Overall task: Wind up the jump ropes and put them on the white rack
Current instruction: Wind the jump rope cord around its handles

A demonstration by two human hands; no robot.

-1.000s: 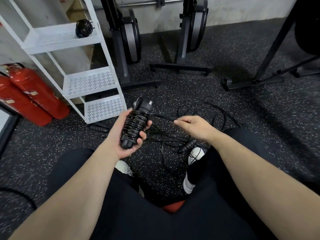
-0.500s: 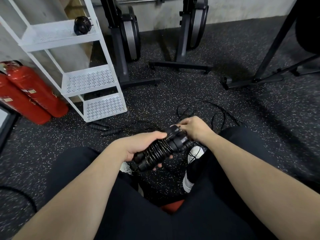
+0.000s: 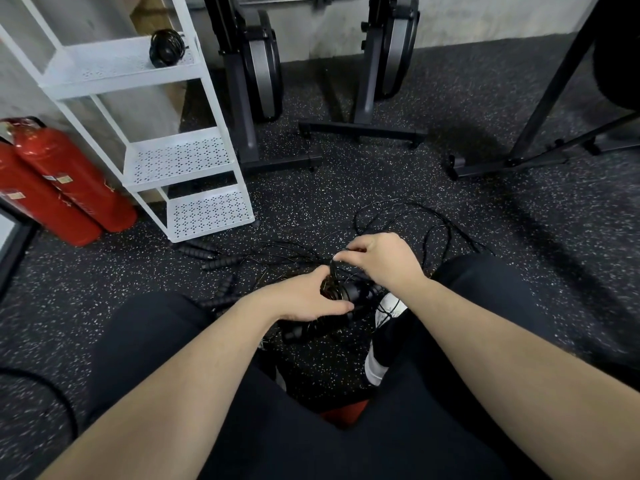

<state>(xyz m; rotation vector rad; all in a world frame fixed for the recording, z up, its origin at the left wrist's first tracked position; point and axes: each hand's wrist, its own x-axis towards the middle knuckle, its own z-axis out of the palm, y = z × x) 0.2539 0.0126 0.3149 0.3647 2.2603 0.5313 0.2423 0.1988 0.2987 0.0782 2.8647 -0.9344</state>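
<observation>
We hold a wound rope bundle (image 3: 349,294) low in front of our knees, above the speckled floor (image 3: 398,188). Our left hand (image 3: 308,299) curls round the bundle's near end, fingers wrapped over the coils, so that grip is closed on it. Our right hand (image 3: 379,259) sits just above and beyond, fingertips pinching a loop of thin black cord (image 3: 334,266) that runs down to the bundle; that grip is closed on the cord.

Loose rope (image 3: 415,220) lies tangled on the floor past our hands, spreading to the right. More handles (image 3: 207,256) lie on the floor to the left, just in front of the rack's foot, with their cords trailing toward the tangle. Another pair of handles (image 3: 298,332) lies under our left wrist.

The rack (image 3: 194,140) stands at upper left, white with three perforated shelves. One coiled rope (image 3: 166,48) rests on its top shelf, near the right post. Two red extinguishers (image 3: 65,181) lean left of the rack. Dark gym machines (image 3: 256,74) stand behind, against the wall.

Our legs are in dark trousers, and a white shoe (image 3: 381,355) shows beneath the right forearm.
</observation>
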